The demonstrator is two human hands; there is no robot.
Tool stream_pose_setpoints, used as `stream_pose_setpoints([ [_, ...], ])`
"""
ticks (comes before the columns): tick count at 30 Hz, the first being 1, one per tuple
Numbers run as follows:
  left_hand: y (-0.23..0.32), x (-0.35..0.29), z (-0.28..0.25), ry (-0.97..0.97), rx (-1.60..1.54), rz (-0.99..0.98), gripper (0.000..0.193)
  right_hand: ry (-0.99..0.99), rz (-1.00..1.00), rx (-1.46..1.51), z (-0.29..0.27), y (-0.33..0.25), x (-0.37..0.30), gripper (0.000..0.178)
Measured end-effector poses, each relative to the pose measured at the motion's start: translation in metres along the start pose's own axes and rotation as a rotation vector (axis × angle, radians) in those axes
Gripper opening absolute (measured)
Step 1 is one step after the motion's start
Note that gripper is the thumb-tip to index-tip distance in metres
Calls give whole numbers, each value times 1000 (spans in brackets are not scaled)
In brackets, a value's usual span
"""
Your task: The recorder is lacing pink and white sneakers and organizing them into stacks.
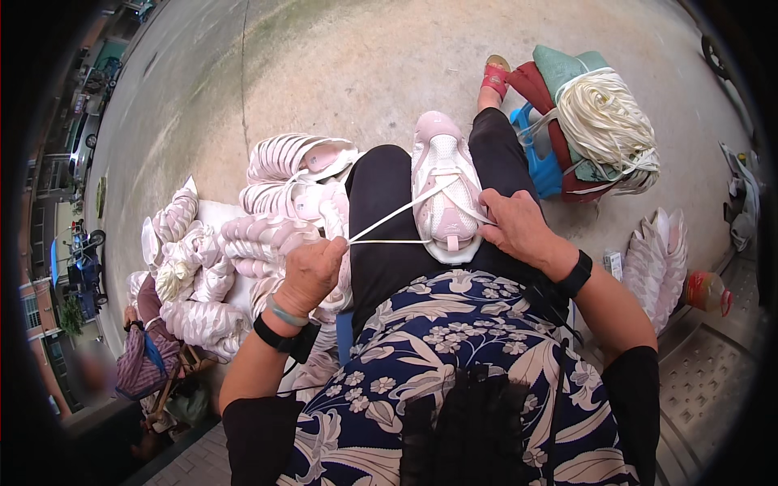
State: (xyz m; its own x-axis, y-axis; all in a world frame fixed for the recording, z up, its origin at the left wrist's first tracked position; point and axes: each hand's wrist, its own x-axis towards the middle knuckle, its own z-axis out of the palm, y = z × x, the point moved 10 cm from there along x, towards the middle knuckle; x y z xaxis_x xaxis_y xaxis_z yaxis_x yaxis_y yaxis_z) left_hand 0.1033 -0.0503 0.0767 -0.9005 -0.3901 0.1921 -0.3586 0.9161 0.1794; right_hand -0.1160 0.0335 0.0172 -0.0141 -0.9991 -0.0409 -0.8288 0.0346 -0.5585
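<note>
A pink and white sneaker [442, 174] lies across my lap between my thighs, its toe pointing away from me. White shoelace [393, 214] is threaded across its tongue. Out to the left of the shoe, my left hand [314, 267] pinches the lace, and two taut strands run from it to the sneaker. My right hand [517, 225] is closed at the shoe's right side, with a short length of lace running into its fingers. The fingertips there are partly hidden.
Stacks of pink and white shoe parts [288, 206] fill the left side. A bundle of cream laces [608, 117] tops a cloth-covered blue stool [539, 154] at right. More shoe parts [656, 267] and a bottle [707, 293] stand further right. Another person [150, 356] sits at far left.
</note>
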Motion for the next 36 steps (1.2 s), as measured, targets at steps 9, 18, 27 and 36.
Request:
stream_pose_setpoints([
  [9, -67, -29, -19, 105, 55, -233, 4, 175, -50, 25, -50, 27, -21, 7],
  [18, -185, -147, -38, 42, 178, -614, 9, 356, 145, -403, -103, 192, -166, 11],
  [27, -283, -252, -101, 161, 252, -869, 14, 270, 439, -595, -175, 288, -290, 15],
  [36, -336, -298, -169, 249, 61, -1157, 18, 311, 509, -623, -221, 308, -318, 21],
])
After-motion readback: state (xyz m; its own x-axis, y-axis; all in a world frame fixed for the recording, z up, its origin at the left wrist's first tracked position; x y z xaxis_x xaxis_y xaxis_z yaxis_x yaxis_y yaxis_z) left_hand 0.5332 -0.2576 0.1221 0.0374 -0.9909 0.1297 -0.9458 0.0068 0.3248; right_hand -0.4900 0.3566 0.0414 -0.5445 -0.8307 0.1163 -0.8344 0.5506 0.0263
